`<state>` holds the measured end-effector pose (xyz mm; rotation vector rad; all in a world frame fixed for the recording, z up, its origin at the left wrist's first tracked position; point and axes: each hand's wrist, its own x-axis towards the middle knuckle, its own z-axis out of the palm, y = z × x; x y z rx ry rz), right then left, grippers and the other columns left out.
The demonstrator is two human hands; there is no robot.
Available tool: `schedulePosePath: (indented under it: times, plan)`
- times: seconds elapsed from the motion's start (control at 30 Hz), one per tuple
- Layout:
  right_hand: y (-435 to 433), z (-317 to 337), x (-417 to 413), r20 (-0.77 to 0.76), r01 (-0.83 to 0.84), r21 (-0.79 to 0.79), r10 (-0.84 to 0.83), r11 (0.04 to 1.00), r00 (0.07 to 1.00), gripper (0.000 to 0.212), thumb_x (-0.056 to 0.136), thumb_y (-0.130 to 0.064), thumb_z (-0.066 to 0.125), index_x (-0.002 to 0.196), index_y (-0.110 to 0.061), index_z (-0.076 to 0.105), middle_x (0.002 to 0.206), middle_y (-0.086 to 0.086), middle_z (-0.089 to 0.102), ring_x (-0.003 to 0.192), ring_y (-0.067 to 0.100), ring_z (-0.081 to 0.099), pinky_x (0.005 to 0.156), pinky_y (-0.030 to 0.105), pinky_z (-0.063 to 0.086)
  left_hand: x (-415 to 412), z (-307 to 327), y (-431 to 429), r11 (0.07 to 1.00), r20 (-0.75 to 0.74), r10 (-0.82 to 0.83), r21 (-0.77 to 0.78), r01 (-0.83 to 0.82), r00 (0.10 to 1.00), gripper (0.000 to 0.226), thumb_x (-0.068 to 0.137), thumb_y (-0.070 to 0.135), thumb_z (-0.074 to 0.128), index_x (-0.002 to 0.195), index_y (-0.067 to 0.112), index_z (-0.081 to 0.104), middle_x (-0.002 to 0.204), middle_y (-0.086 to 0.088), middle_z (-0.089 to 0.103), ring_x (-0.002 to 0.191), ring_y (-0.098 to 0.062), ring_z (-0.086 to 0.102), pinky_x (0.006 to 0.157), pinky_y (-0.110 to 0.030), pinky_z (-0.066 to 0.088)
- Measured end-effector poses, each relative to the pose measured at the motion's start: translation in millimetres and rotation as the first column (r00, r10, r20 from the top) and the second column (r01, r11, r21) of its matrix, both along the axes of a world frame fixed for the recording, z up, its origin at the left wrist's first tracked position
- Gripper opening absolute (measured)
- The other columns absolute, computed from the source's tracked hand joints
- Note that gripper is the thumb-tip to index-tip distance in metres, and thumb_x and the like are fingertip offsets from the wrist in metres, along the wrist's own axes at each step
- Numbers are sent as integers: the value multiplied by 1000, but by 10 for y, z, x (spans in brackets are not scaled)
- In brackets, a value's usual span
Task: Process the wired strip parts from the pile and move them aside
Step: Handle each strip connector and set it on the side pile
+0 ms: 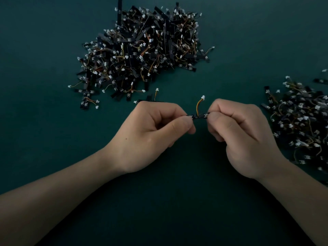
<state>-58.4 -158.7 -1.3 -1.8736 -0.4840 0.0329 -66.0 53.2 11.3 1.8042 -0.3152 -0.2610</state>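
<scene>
My left hand (150, 132) and right hand (243, 134) pinch both ends of one strip (198, 115); main pile (140, 50) sits toward the tabletop's (44, 50) far edge, second pile (301, 125) at its right edge.

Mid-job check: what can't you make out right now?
Head view only:
Held strip part: both ends hidden under the pinching left hand and right hand.
Right pile: cut off by the frame's right edge, blurred there.
Far pile: parts too small, tangled and dim to count.

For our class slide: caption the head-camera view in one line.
Left hand and right hand pinch one wired strip near the pile.
</scene>
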Motion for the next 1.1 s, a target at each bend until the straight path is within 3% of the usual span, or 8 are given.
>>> schedulePosePath:
  times: [0.13,0.23,0.33,0.43,0.6,0.93,1.1]
  plan:
    - [13,8,-3,9,-29,-1,29,1000,1000,41,101,-27,49,65,-9,44,54,6,41,48,21,38,46,37,31,5,24,-11,999,46,-10,38,8,999,27,93,39,58,80,21,73,52,-3,47,49,-25,41,47,-37,32]
    - [18,5,-17,25,-25,-14,26,1000,999,39,100,-24,53,64,-11,45,53,5,41,45,11,35,44,20,28,4,34,-25,997,55,-21,71,18,998,25,92,29,62,71,16,70,49,8,43,47,-9,37,47,-22,30]
    - [25,5,-25,63,-24,-49,27,999,998,39,101,-24,55,64,-14,46,53,3,42,44,10,36,45,15,27,5,37,-34,996,38,-14,87,11,999,27,89,18,62,63,10,62,48,12,40,46,-5,34,48,-16,29]
    - [31,-1,-29,81,-7,-65,13,998,997,39,101,-27,56,65,-17,48,52,2,42,44,11,37,45,17,28,-9,59,-22,999,45,-31,30,29,999,29,87,28,58,62,12,59,51,8,39,49,-7,34,50,-18,29]
    - [15,20,-47,114,-54,-21,56,998,992,40,100,-19,54,63,-6,47,52,1,39,45,13,34,44,20,26,-5,50,-37,996,71,-30,86,24,997,29,91,20,58,64,9,60,51,9,40,50,-5,36,50,-17,30]
    - [8,16,-32,78,-47,-12,48,999,996,41,100,-23,53,65,-1,51,53,5,42,46,14,37,44,23,29,-7,35,-34,998,118,-37,59,30,992,29,94,27,54,71,15,67,53,14,44,51,-3,39,54,-14,31]
    - [11,8,-31,72,-49,-3,49,999,996,40,100,-23,53,66,-3,52,52,5,43,46,15,37,44,27,30,-20,39,-28,997,134,-40,64,32,990,26,96,18,59,72,13,67,53,15,44,51,-3,40,54,-13,31]
